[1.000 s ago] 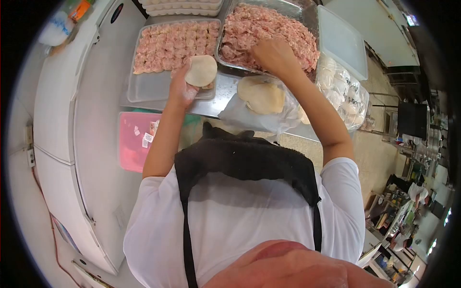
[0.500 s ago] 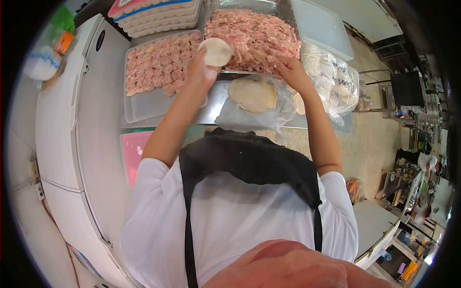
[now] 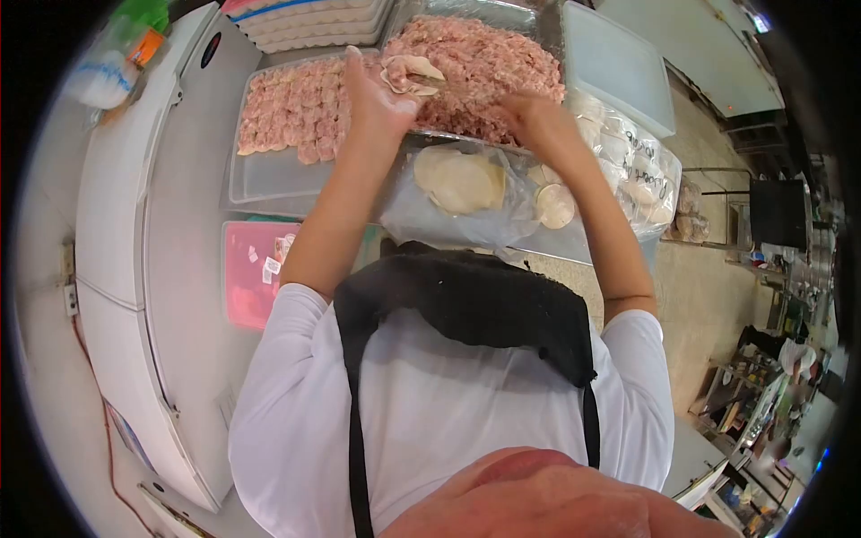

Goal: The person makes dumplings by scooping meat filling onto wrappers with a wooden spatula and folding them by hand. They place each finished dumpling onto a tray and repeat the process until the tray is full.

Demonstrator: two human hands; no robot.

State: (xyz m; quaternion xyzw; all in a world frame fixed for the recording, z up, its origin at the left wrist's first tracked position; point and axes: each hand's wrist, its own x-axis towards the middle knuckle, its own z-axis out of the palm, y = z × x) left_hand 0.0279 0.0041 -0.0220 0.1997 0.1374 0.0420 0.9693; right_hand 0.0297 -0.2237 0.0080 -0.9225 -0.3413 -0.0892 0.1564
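Note:
In the head view my left hand (image 3: pixel 378 103) holds a round dough wrapper (image 3: pixel 395 73), cupped upward with its edges folding round some pink filling. My right hand (image 3: pixel 540 125) is closed over the front right of the minced meat (image 3: pixel 475 54), blurred by motion. It seems to grip a thin flat tool (image 3: pixel 430 82) whose end lies at the wrapper; most of it is hard to make out. The meat fills a metal tray. Below it, a stack of wrappers (image 3: pixel 459 182) lies on an opened plastic bag (image 3: pixel 404 215). Rows of filled dumplings (image 3: pixel 291 112) stand left of my left hand.
The dumplings sit in a clear plastic tray (image 3: pixel 269 186). Stacked pale trays (image 3: pixel 314 27) stand behind it. At right are bagged wrappers (image 3: pixel 628 157), loose wrappers (image 3: pixel 554 206) and a translucent lid (image 3: pixel 619 67). A pink container (image 3: pixel 247 278) lies lower left, beside a white fridge (image 3: pixel 117 224).
The wrapper was flat and bare; now it is cupped with filling in it. My right hand has moved slightly, and the tool's end has gone from the meat to the wrapper. The view has shifted.

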